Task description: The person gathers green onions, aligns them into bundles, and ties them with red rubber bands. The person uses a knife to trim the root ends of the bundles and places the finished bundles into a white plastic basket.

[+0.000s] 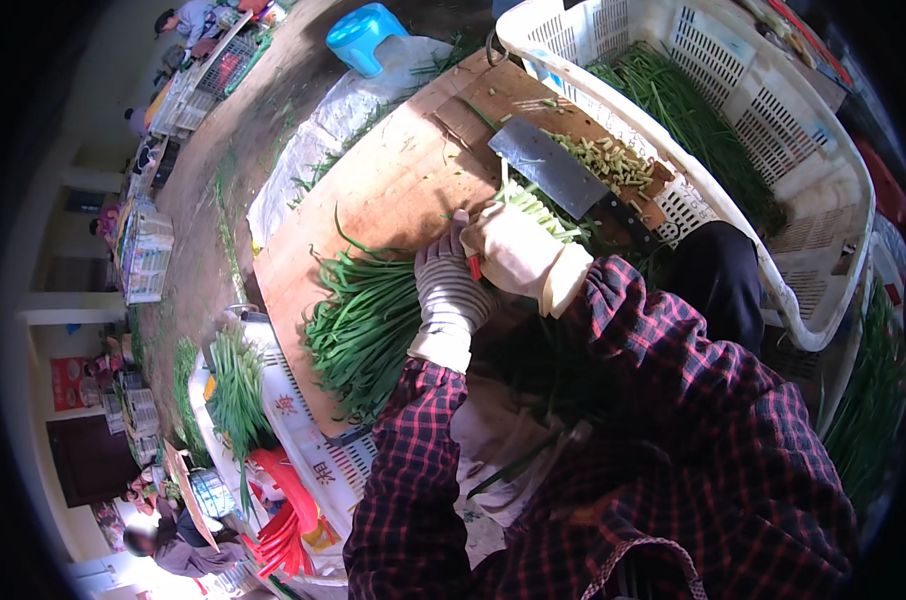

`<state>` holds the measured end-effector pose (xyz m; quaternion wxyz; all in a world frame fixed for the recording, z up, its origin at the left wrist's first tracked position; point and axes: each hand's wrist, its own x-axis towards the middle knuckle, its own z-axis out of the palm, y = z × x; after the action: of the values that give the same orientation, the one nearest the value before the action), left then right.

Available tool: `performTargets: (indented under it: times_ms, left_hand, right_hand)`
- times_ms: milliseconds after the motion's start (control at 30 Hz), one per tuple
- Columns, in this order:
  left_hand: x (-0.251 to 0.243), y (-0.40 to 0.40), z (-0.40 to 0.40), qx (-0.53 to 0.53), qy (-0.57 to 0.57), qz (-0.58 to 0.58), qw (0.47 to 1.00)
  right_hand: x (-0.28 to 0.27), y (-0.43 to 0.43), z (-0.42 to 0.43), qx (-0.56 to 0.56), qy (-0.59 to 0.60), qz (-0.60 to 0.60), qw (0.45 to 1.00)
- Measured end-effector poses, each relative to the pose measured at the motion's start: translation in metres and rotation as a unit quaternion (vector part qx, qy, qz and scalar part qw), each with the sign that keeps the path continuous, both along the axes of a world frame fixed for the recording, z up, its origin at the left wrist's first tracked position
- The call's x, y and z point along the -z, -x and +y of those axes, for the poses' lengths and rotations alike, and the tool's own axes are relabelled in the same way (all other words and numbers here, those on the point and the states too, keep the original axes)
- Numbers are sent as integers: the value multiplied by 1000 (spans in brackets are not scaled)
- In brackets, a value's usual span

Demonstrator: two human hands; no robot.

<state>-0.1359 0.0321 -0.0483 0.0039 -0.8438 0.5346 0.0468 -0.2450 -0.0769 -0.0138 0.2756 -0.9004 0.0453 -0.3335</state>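
A bundle of long green leafy stalks, seemingly garlic chives (366,319), lies across a wooden board (378,202), leaf tips spread to the left. My left hand (453,296), in a striped knit glove, is wrapped over the bundle near its middle, fingers pointing away from me. Close beside it is my right hand (516,251), in a cream glove, curled into a fist above the bundle. A red strip (474,267) shows at the edge of this fist. Pale cut stem ends (535,210) appear just beyond it. The bundle's underside is hidden.
Behind the stems, a cleaver (546,165) lies flat beside chopped stem ends (610,161). A white plastic crate (779,127) at right holds greens (685,127). Left of the board are stacked greens (235,375) and red strips (284,529). A blue stool (363,34) stands beyond; people sit farther left.
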Motion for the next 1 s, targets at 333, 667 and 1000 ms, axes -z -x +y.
performTargets:
  times_ms: [333, 667, 1000]
  left_hand:
    - [-72, 6, -19, -5, -152, 62, 986]
    - [-41, -21, -20, -52, -68, 184, 979]
    - [-27, -33, -12, -38, 29, 245, 968]
  right_hand:
    - [-7, -20, -40, -42, -242, 123, 961]
    - [-20, -26, -36, 71, -111, -6, 991]
    - [7, 51, 26, 241, -186, 264, 915]
